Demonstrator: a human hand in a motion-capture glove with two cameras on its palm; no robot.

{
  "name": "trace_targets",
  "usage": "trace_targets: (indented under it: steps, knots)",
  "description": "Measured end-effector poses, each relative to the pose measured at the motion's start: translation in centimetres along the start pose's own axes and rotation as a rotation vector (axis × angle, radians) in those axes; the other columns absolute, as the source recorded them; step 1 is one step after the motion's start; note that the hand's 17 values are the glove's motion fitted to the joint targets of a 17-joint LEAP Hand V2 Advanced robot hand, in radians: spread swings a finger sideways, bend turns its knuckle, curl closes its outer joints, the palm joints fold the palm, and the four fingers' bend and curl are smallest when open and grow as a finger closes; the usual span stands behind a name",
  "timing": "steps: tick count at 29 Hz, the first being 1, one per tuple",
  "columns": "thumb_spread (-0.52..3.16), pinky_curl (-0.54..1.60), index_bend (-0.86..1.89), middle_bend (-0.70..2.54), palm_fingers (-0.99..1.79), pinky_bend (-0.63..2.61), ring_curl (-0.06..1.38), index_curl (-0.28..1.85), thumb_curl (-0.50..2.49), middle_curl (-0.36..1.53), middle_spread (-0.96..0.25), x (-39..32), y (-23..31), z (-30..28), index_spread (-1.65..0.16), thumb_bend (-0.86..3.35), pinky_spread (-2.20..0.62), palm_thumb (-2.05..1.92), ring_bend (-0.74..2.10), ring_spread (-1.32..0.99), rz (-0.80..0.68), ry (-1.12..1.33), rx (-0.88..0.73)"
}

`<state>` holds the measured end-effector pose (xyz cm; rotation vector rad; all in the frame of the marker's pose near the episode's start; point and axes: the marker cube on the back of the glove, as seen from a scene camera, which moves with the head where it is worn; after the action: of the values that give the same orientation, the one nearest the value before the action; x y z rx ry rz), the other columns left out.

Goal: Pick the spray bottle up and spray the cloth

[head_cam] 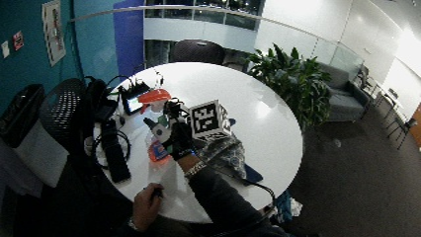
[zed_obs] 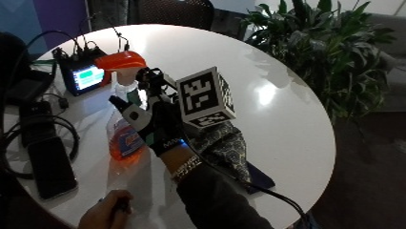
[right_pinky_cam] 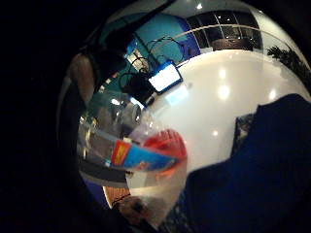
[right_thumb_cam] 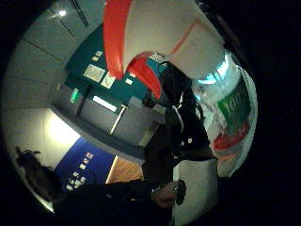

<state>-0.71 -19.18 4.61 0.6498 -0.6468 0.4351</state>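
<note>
A clear spray bottle (zed_obs: 125, 138) with an orange trigger head, orange liquid and a blue-and-orange label stands upright near the table's left side. My gloved right hand (zed_obs: 158, 125) grips its neck just below the head, fingers curled round it. I cannot tell whether its base touches the table. The dark patterned cloth (zed_obs: 225, 145) lies crumpled just right of my wrist, on a dark blue mat. In the little finger side palm view the bottle (right_pinky_cam: 141, 155) is close beside the cloth (right_pinky_cam: 252, 165). The thumb side palm view shows the bottle (right_thumb_cam: 233, 108) and its orange head against the palm.
The round white table (zed_obs: 273, 95) carries a small device with a lit screen (zed_obs: 86, 76) and cables behind the bottle, and a dark phone (zed_obs: 49, 167) at the left edge. A bare left hand (zed_obs: 105, 214) rests at the front edge. A plant (zed_obs: 317, 43) stands beyond the table.
</note>
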Motion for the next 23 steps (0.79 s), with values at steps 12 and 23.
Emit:
trace_targets:
  steps: [12, 23]
  knots:
    - [1.14, 0.33, 0.17, 0.28, 0.47, 0.25, 0.33, 0.36, 0.41, 0.39, -0.05, -2.0, 4.9, -5.3, -0.31, -0.04, 0.21, 0.68, 0.34, -0.06, -0.179, 0.388, -0.384]
    - [1.13, 0.31, 0.15, 0.22, 0.38, 0.18, 0.32, 0.32, 0.35, 0.37, -0.06, -0.3, 11.6, -9.1, -0.38, -0.04, 0.25, 0.56, 0.33, -0.06, -0.202, 0.697, -0.561]
